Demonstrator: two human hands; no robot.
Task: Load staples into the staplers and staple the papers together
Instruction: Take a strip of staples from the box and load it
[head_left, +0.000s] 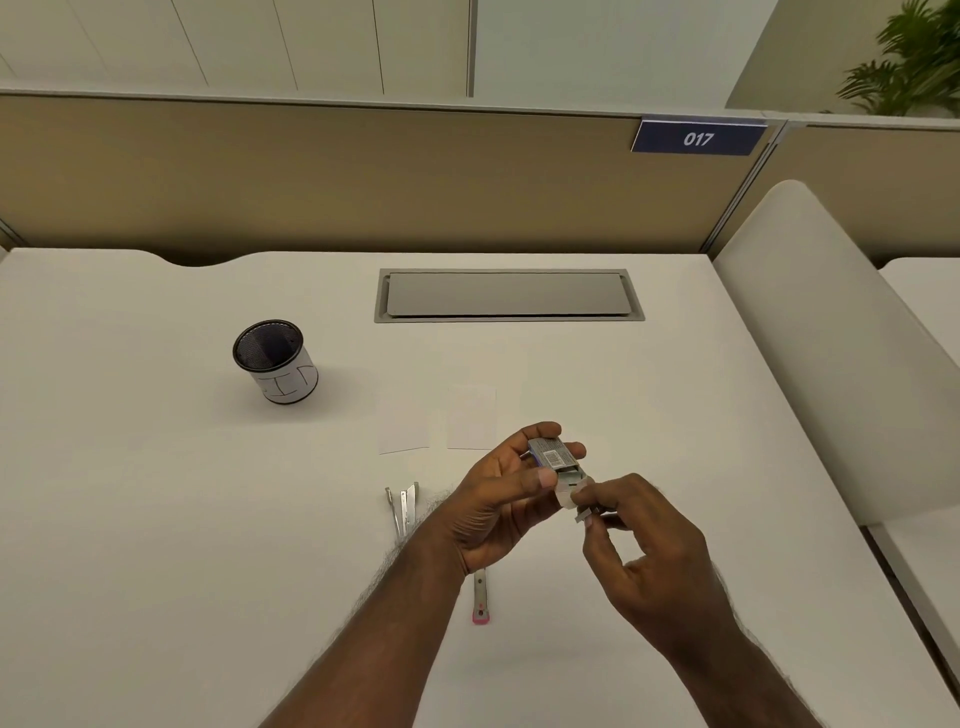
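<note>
My left hand (501, 499) grips a small grey staple box (551, 453) with a barcode, its inner tray slid partly out toward the right. My right hand (631, 540) pinches a short grey strip of staples (583, 516) just below the tray's open end. A silver stapler (403, 506) lies opened on the white desk left of my left wrist. A second stapler with a pink end (480, 597) lies below my left hand, partly hidden by it. Two small white papers (439, 418) lie side by side beyond my hands.
A black mesh pen cup (275, 361) wrapped in white paper stands at the left. A grey cable hatch (506, 295) is set into the desk at the back. A beige partition with a "017" sign closes the far side; a white divider (810, 332) stands on the right.
</note>
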